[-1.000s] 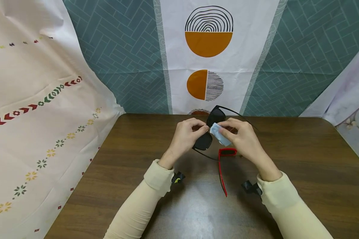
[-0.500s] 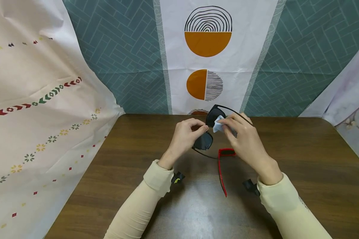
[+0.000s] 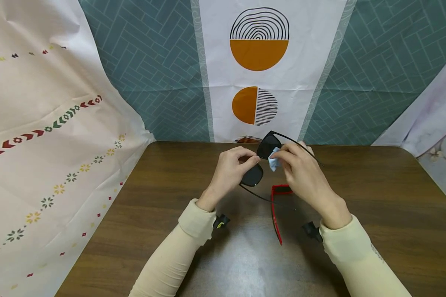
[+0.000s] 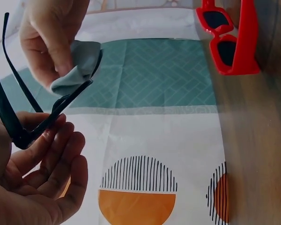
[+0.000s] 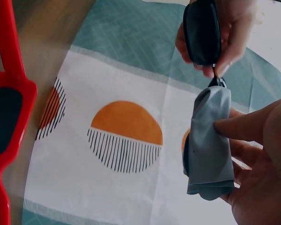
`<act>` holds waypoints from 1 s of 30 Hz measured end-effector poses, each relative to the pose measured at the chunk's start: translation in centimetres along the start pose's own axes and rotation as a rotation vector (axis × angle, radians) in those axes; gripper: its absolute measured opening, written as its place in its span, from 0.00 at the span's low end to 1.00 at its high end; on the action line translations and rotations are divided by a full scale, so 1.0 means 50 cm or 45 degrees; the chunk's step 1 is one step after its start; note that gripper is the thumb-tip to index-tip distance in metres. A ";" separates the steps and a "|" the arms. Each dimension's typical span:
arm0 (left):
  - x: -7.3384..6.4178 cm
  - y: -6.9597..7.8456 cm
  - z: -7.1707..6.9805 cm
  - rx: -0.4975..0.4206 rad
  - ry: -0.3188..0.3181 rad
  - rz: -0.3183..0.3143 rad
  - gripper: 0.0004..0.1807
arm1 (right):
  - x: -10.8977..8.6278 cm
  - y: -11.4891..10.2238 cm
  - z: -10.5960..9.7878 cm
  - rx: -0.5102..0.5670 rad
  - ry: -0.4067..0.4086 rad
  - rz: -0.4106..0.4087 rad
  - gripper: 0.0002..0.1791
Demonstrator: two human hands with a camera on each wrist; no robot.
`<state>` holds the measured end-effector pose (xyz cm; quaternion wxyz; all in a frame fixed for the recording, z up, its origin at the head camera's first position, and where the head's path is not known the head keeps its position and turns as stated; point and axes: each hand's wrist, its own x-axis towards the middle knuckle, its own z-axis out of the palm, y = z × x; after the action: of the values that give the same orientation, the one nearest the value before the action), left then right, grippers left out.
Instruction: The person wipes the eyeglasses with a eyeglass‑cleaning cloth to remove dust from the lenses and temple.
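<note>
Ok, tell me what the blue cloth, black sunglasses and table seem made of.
Blue cloth: soft matte fabric, likely, from its folds. Black sunglasses: likely plastic frame, evenly black; lenses plastic or glass, shiny. Table: wood or laminate; brown grain, slight sheen.

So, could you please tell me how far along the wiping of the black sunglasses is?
Already done: the black sunglasses are lifted and unfolded in the left hand. In hand: the right hand pinches the cloth over one lens. Left: probably finishing that lens; the other lens is uncovered, though whether it is wiped I can't tell. The red sunglasses lie untouched.
</note>
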<state>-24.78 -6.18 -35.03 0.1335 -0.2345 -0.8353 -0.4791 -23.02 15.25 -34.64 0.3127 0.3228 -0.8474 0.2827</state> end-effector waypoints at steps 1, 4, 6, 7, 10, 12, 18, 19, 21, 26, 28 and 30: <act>0.000 0.000 -0.001 -0.001 0.002 -0.003 0.06 | 0.000 0.001 -0.003 -0.018 -0.017 0.004 0.12; 0.000 -0.003 -0.002 -0.005 0.003 -0.014 0.07 | -0.002 0.004 -0.013 -0.079 -0.059 0.015 0.13; 0.000 -0.004 -0.003 0.002 0.008 -0.021 0.07 | -0.003 0.006 -0.018 -0.120 -0.056 0.015 0.13; 0.000 -0.004 -0.003 0.005 0.014 -0.024 0.07 | -0.003 0.006 -0.021 -0.136 -0.043 0.014 0.13; -0.001 -0.003 -0.005 0.018 0.039 -0.023 0.06 | -0.003 0.005 -0.026 -0.137 0.027 0.008 0.13; -0.001 -0.002 -0.006 0.021 0.050 -0.020 0.06 | -0.002 0.002 -0.026 -0.110 0.066 -0.009 0.14; -0.002 -0.001 -0.005 0.015 0.056 -0.010 0.07 | -0.001 -0.014 0.004 -0.066 0.086 -0.114 0.15; -0.002 -0.001 -0.005 0.013 0.058 -0.009 0.07 | -0.002 -0.015 0.011 -0.068 0.082 -0.124 0.15; -0.001 0.000 -0.005 0.010 0.061 -0.005 0.07 | -0.003 -0.017 0.020 -0.067 0.072 -0.124 0.16; 0.000 -0.001 -0.006 0.001 0.052 0.001 0.07 | -0.007 -0.005 0.018 -0.053 0.049 -0.076 0.14; 0.000 -0.002 -0.007 0.000 0.048 -0.001 0.07 | -0.007 0.002 0.011 -0.066 0.037 -0.056 0.14; -0.001 -0.003 -0.008 0.006 0.045 -0.005 0.07 | -0.006 0.009 0.003 -0.093 0.035 -0.037 0.15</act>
<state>-24.83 -6.60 -34.94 0.1478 -0.2238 -0.8345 -0.4814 -23.23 15.52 -35.07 0.3398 0.3196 -0.8481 0.2514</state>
